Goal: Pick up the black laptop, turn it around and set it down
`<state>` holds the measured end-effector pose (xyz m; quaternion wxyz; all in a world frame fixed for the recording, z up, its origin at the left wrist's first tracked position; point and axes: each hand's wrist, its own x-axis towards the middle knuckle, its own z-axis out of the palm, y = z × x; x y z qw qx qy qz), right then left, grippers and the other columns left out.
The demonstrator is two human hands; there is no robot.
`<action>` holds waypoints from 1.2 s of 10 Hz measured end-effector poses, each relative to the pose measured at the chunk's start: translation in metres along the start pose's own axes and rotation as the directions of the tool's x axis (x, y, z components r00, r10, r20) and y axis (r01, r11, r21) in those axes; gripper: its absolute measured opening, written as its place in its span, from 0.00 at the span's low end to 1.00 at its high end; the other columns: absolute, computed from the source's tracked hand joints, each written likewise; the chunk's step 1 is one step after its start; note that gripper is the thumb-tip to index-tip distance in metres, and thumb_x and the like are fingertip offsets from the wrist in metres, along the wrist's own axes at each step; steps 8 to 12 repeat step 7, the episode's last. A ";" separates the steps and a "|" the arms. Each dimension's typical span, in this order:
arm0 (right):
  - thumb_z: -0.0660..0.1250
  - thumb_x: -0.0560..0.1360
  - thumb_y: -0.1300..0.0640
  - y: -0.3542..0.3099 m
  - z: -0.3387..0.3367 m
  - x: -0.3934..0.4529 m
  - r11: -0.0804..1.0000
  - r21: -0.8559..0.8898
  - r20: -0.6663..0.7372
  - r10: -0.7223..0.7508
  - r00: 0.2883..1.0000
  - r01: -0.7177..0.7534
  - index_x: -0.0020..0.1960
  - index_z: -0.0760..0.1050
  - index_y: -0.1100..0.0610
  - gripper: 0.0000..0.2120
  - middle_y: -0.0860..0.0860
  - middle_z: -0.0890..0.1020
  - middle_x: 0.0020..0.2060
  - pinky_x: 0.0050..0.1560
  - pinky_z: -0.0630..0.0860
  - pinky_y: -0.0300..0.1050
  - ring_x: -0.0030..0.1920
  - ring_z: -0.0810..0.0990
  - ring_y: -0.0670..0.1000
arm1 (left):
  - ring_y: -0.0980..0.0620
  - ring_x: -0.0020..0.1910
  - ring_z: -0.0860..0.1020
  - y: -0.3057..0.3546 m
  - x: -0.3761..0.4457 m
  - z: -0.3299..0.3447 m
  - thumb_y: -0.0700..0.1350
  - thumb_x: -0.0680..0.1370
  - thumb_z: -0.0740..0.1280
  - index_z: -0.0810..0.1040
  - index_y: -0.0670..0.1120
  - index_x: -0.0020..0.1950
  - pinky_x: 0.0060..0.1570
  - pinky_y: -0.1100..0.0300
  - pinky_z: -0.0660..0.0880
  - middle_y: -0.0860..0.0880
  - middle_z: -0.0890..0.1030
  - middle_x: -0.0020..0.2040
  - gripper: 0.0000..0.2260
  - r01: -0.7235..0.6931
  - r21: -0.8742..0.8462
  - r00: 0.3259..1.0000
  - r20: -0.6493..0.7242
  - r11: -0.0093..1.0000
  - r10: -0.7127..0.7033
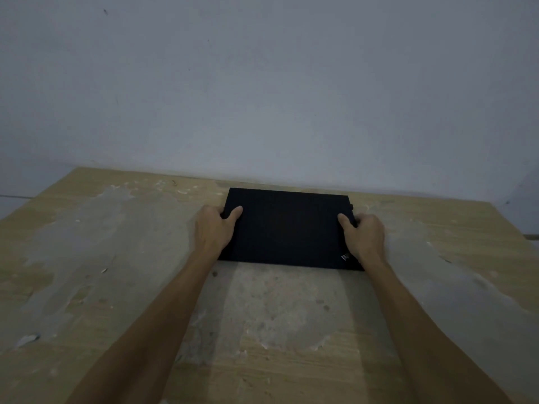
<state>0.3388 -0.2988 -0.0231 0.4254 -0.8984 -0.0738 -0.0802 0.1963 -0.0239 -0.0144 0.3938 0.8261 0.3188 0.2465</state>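
Between the left hand (214, 228) and right hand (364, 236), each clamped on a side edge with thumb on top, the closed black laptop (287, 228) looks rigid, smooth, fairly heavy, seemingly resting on the table (87, 258)

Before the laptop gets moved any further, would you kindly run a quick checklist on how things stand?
1. Left hand grips the black laptop at its left edge: ok.
2. Right hand grips its right edge: ok.
3. Lid closed: ok.
4. Laptop lifted off the table: cannot tell.
5. Table around the laptop free of objects: ok.
6. Room to swing it clear of the wall: cannot tell, the far edge sits close.
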 end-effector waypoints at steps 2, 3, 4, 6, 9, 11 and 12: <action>0.70 0.79 0.50 0.000 0.000 -0.001 1.000 -0.020 -0.004 0.007 1.000 -0.007 0.44 0.84 0.62 0.14 0.47 0.78 0.28 0.25 0.66 0.38 0.28 0.76 0.44 | 0.50 0.30 0.81 -0.002 0.004 0.002 0.54 0.80 0.72 0.87 0.37 0.46 0.27 0.59 0.73 0.45 0.84 0.33 0.19 0.036 0.014 0.999 0.004 0.999 -0.036; 0.70 0.79 0.51 -0.002 -0.002 -0.004 0.997 -0.071 -0.002 0.005 1.000 -0.005 0.46 0.84 0.63 0.15 0.50 0.79 0.30 0.24 0.65 0.37 0.28 0.74 0.43 | 0.46 0.32 0.82 -0.003 0.007 0.002 0.54 0.80 0.71 0.86 0.36 0.44 0.29 0.57 0.73 0.41 0.86 0.36 0.20 0.042 0.051 0.999 0.012 0.998 -0.043; 0.68 0.80 0.51 -0.008 -0.006 -0.011 0.995 -0.098 0.019 0.032 0.999 -0.030 0.48 0.83 0.66 0.17 0.57 0.83 0.38 0.29 0.72 0.42 0.35 0.81 0.54 | 0.50 0.28 0.77 -0.001 0.007 0.002 0.53 0.81 0.70 0.84 0.36 0.41 0.25 0.59 0.68 0.44 0.81 0.32 0.21 0.030 0.120 0.999 0.015 0.992 -0.032; 0.68 0.80 0.53 -0.019 -0.025 -0.025 0.983 -0.181 0.078 0.044 0.996 -0.029 0.59 0.80 0.64 0.15 0.61 0.81 0.56 0.47 0.81 0.53 0.49 0.82 0.60 | 0.41 0.54 0.81 0.009 -0.008 -0.021 0.46 0.82 0.69 0.78 0.40 0.70 0.52 0.51 0.77 0.37 0.77 0.63 0.18 -0.146 0.248 0.977 0.187 0.958 0.101; 0.69 0.79 0.53 -0.045 -0.045 -0.031 0.987 -0.150 0.068 -0.039 0.997 0.049 0.63 0.79 0.61 0.16 0.59 0.81 0.56 0.48 0.81 0.52 0.50 0.82 0.58 | 0.43 0.55 0.81 0.034 -0.017 -0.045 0.46 0.79 0.73 0.82 0.44 0.65 0.52 0.53 0.77 0.42 0.79 0.61 0.16 -0.243 0.215 0.968 0.122 0.946 0.221; 0.69 0.79 0.53 -0.045 -0.045 -0.031 0.987 -0.150 0.068 -0.039 0.997 0.049 0.63 0.79 0.61 0.16 0.59 0.81 0.56 0.48 0.81 0.52 0.50 0.82 0.58 | 0.43 0.55 0.81 0.034 -0.017 -0.045 0.46 0.79 0.73 0.82 0.44 0.65 0.52 0.53 0.77 0.42 0.79 0.61 0.16 -0.243 0.215 0.968 0.122 0.946 0.221; 0.69 0.79 0.53 -0.045 -0.045 -0.031 0.987 -0.150 0.068 -0.039 0.997 0.049 0.63 0.79 0.61 0.16 0.59 0.81 0.56 0.48 0.81 0.52 0.50 0.82 0.58 | 0.43 0.55 0.81 0.034 -0.017 -0.045 0.46 0.79 0.73 0.82 0.44 0.65 0.52 0.53 0.77 0.42 0.79 0.61 0.16 -0.243 0.215 0.968 0.122 0.946 0.221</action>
